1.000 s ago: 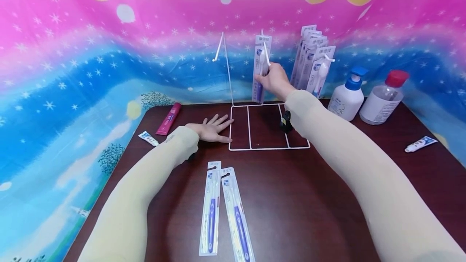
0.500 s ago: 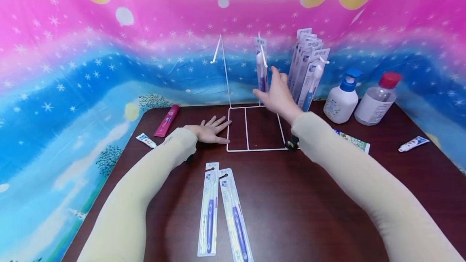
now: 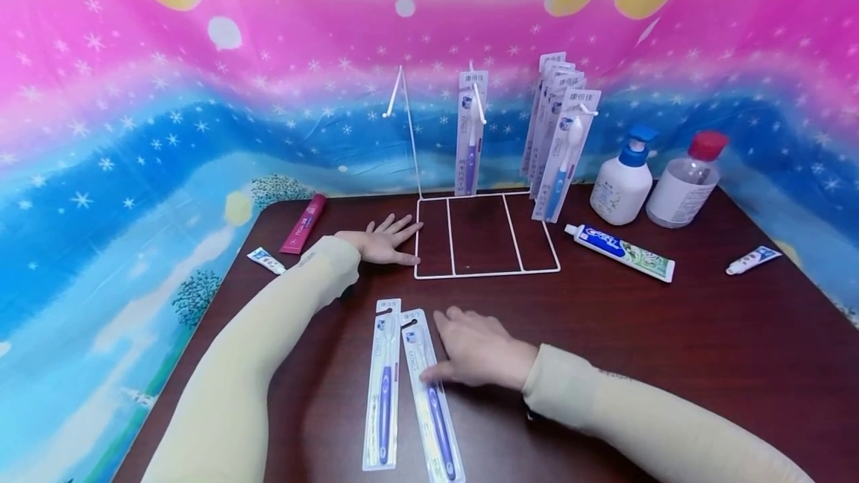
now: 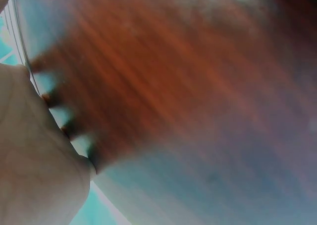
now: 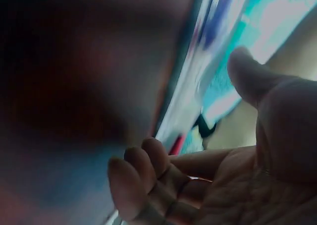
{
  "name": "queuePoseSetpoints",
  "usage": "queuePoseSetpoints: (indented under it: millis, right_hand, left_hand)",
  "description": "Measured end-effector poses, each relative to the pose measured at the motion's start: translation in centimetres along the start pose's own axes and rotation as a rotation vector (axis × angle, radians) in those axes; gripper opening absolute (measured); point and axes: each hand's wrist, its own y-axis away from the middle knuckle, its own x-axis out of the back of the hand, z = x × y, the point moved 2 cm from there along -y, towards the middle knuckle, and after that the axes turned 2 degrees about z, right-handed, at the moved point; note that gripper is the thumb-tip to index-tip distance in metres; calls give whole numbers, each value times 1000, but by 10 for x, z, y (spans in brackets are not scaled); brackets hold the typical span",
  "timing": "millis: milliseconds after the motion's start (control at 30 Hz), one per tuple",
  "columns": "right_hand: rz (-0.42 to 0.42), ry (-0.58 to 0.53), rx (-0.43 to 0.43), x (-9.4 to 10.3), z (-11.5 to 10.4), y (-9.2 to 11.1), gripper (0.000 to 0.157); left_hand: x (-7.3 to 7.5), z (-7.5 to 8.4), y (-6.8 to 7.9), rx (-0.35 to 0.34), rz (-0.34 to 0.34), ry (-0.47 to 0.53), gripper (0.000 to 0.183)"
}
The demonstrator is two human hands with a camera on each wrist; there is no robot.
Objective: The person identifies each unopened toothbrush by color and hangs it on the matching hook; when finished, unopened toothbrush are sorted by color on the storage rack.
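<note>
Fingers spread, my left hand lies on the table with its fingertips at the left side of the white wire rack. My right hand hovers beside a packaged toothbrush with a purple handle; the thumb overlaps its pack in the head view. In the right wrist view the right hand has thumb and fingers apart, nothing between them. Another purple toothbrush pack lies just left of it. A third purple toothbrush pack hangs from the rack's middle hook.
Several toothbrush packs hang on the right hook. A toothpaste tube, a pump bottle and a red-capped bottle are at the right. A red tube and a small tube lie left; another small tube lies far right.
My right hand has let go of the toothbrush pack on the middle hook and come down toward the packs on the table. The left hand has stayed in place.
</note>
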Motion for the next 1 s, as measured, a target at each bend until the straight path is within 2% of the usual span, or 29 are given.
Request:
queuePoseSetpoints:
  millis: [100, 200, 333, 467, 533, 600, 800, 900, 1000]
  right_hand:
    - [7, 29, 25, -9, -7, 9, 105]
    - [0, 47, 45, -10, -7, 14, 104]
    - [-53, 69, 45, -2, 1, 17, 92]
    - [-118, 84, 20, 10, 18, 21, 69]
    - [-126, 85, 10, 14, 29, 24, 58]
    - [-126, 71, 1, 17, 41, 25, 55]
    - [-38, 14, -18, 16, 68, 30, 48]
    - [39, 19, -51, 11, 72, 32, 37]
    - [96, 34, -85, 7, 70, 35, 36]
  left_hand:
    - [1, 0, -1, 12, -7, -14, 92]
    - [1, -2, -4, 17, -11, -21, 92]
    - [1, -5, -8, 6, -3, -16, 93]
    - [2, -6, -12, 6, -9, -28, 94]
    - [3, -5, -12, 6, -9, -33, 93]
    - [5, -4, -11, 3, -8, -31, 93]
    - [4, -3, -8, 6, -14, -44, 91]
    - [2, -3, -6, -5, -9, -37, 90]
    - [0, -2, -4, -12, -5, -22, 90]
